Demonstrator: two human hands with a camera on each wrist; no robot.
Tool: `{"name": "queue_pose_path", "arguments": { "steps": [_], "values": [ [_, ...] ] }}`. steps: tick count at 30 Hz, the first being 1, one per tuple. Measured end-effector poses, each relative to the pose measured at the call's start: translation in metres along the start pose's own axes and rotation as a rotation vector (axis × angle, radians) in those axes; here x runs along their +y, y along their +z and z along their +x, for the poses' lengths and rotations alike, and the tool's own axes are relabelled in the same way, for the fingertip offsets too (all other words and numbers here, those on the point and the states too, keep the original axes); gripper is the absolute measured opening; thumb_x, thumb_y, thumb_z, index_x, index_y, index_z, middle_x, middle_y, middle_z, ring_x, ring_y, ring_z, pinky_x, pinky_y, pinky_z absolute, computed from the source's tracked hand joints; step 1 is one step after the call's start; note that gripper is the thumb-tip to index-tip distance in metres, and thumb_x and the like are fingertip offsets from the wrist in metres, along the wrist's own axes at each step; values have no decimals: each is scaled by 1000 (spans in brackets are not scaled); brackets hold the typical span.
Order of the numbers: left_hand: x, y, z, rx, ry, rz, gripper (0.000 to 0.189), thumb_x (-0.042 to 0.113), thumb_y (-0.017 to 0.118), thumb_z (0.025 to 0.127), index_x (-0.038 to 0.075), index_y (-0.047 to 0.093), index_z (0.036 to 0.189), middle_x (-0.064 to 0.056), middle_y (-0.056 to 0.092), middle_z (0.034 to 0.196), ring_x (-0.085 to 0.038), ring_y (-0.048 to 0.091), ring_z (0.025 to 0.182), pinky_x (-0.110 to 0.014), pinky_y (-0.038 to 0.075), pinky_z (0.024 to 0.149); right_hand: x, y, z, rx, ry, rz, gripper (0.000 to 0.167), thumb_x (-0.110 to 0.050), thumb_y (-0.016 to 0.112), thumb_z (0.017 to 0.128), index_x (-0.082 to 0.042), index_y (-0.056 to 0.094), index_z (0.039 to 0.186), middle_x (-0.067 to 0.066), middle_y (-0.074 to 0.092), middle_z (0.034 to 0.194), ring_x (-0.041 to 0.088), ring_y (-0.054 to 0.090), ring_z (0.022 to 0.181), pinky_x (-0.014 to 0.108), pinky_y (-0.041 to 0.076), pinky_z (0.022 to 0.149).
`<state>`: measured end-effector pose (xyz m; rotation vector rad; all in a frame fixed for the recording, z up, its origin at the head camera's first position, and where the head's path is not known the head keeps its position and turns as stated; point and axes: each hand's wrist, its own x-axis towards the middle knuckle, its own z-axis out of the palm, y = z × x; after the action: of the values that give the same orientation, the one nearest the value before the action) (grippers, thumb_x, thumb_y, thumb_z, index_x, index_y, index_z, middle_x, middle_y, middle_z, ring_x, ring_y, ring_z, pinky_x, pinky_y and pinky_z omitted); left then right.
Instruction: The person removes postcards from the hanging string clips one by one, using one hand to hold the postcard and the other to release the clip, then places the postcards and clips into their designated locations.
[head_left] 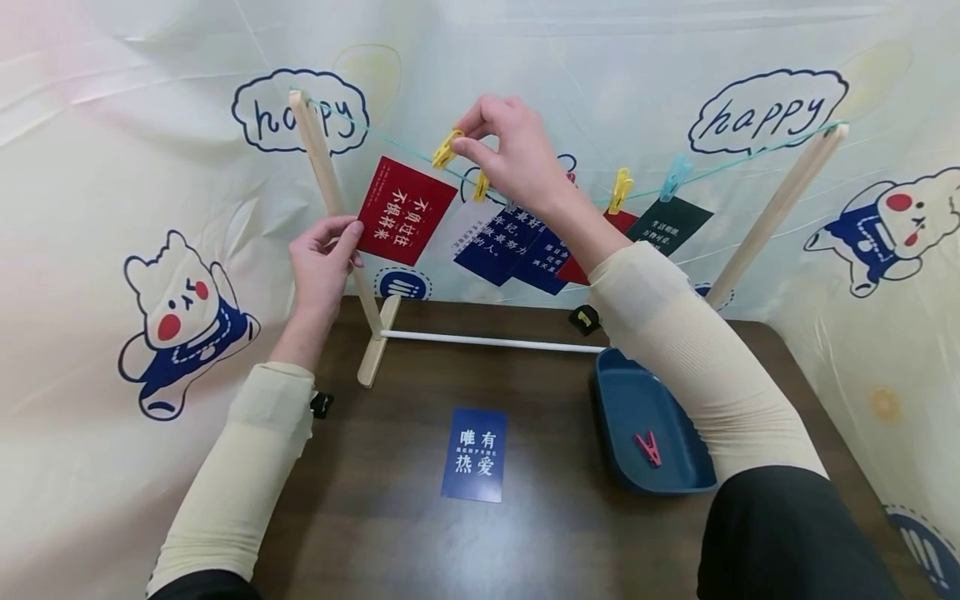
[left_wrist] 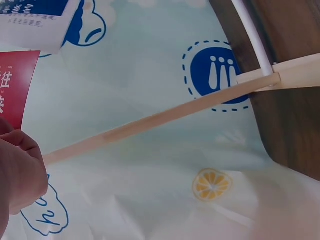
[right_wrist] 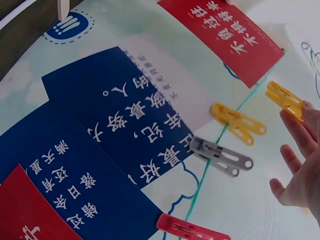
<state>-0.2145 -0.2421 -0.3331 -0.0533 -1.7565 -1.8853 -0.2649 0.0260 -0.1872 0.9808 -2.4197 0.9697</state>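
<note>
In the head view, we see the left hand [head_left: 324, 267] pinching the red card [head_left: 407, 211] at its edge, near the turquoise line [head_left: 393, 142], while the right hand [head_left: 519, 154] pinches a yellow clothespin [head_left: 446, 152] there. Other cards, including a dark green card [head_left: 670, 225], already hang pegged. We judge the red card unfastened; a blue card [head_left: 474, 454] on the table [head_left: 375, 525] and a pink clothespin [head_left: 648, 450] in the blue tray [head_left: 621, 396] (the only one visible there) seem left over.

In the left wrist view, the hand mostly hides its fingertips from us.

In the right wrist view, the pinched clothespin looks apart from the red card; a gray clothespin [right_wrist: 217, 155] hangs farther along.
</note>
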Motion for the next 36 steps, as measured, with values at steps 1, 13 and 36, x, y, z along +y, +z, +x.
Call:
{"name": "queue_pose_path", "arguments": {
  "steps": [1, 13, 36],
  "values": [
    [1, 1, -2, -2, -1, -1, 18, 22, 77, 96, 9, 80, 108, -1, 75, 98, -11, 56, 55, -18, 42, 53, 0, 0, -2, 6, -4, -3, 21, -24, 65, 105, -8, 66, 118, 1, 71, 118, 14, 50, 121, 24, 37, 99],
    [-2, 10, -25, 2, -47, 9, 16, 19, 79, 94, 6, 81, 103, 1, 76, 84, -11, 55, 51, -18, 43, 51, 3, -9, -30, 14, -6, -38, 27, -29, 68, 102, -7, 66, 118, 2, 74, 118, 17, 50, 114, 29, 37, 95],
    [-37, 13, -83, -109, -177, 305, 33, 28, 76, 97, 0, 78, 115, 9, 75, 92, -10, 64, 79, -19, 52, 65, 46, -16, -116, -105, 76, -133, 38, -30, 80, 93, -6, 69, 120, 11, 74, 119, 25, 53, 115, 47, 40, 104]
  ]
}}
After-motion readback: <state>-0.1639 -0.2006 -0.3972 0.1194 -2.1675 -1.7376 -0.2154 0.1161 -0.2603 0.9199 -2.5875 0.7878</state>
